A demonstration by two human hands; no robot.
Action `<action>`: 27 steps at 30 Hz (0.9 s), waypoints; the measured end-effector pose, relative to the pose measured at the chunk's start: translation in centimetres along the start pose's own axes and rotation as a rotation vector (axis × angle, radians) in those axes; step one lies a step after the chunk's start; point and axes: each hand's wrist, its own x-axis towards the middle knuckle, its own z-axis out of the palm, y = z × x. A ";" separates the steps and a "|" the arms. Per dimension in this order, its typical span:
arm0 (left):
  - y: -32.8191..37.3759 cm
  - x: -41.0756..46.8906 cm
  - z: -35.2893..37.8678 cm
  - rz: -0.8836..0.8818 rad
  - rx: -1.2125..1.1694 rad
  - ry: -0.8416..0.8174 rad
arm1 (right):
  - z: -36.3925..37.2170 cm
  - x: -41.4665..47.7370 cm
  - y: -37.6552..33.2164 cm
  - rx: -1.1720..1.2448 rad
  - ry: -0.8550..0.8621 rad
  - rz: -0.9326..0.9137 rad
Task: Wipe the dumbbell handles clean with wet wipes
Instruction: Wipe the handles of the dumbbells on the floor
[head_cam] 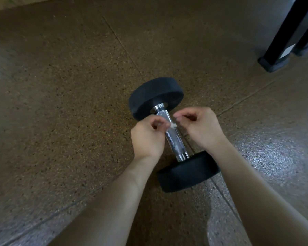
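One dumbbell (155, 96): lying on its side on the floor (69, 103), right of the middle; one black round head toward the far edge, the other toward the near edge.
Handle (174, 142): chrome and knurled, bare from the hands down to the near head.
Left hand (148, 137): held over the left side of the Handle, fingers curled, thumb and forefinger pinching one end of a white scrap; tips blurred.
Right hand (201, 126): held over the right side, fingers curled too, pinching the other end of the same scrap.
Wet wipe (173, 125): small, white and bunched; held between the two pinches over the far half of the Handle; touching the metal or not, cannot tell.
Surface: brown speckled rubber, crossed by thin seams, with pale glare toward the near right corner.
Rack leg (281, 41): black, standing in the far right corner, well apart from the dumbbell.
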 end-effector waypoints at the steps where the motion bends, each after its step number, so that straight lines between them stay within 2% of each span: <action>1: 0.3 0.3 -0.1 -0.031 -0.035 0.041 | -0.3 -0.6 -0.1 -0.057 0.063 -0.023; 3: 0.2 0.4 0.1 -0.107 -0.114 0.077 | -1.0 -2.8 0.0 -0.156 0.145 -0.072; 6: -1.0 -1.6 0.5 -0.173 -0.172 -0.006 | -0.8 -6.2 0.8 -0.204 0.279 -0.112; 8: -1.7 -3.3 0.1 -0.200 -0.177 -0.122 | -0.4 -6.9 1.1 -0.178 0.374 -0.046; 10: -1.8 -3.9 -0.4 -0.188 -0.130 -0.285 | -0.1 -7.1 0.9 -0.181 0.420 0.099; 12: -0.8 -3.3 -1.0 -0.105 -0.057 -0.392 | 0.1 -8.0 0.5 -0.165 0.359 0.254; 15: 0.8 -0.8 -1.2 0.064 0.058 -0.181 | 0.6 -11.0 -0.1 -0.165 0.140 0.363; 16: 1.4 0.0 -1.2 0.099 0.096 -0.133 | 0.7 -11.8 -0.1 -0.185 0.104 0.335; 18: 1.9 0.7 -1.4 0.182 0.190 -0.168 | 1.0 -12.7 0.0 -0.261 0.059 0.267; 24: 1.2 -2.3 -3.1 0.444 0.500 -0.538 | 2.2 -13.9 0.3 -0.472 0.062 0.122; 26: 1.4 -1.2 -3.3 0.504 0.550 -0.505 | 2.7 -14.4 0.3 -0.531 0.107 0.080; 27: 1.4 -0.1 -3.3 0.508 0.568 -0.425 | 2.9 -14.6 0.4 -0.556 0.120 0.068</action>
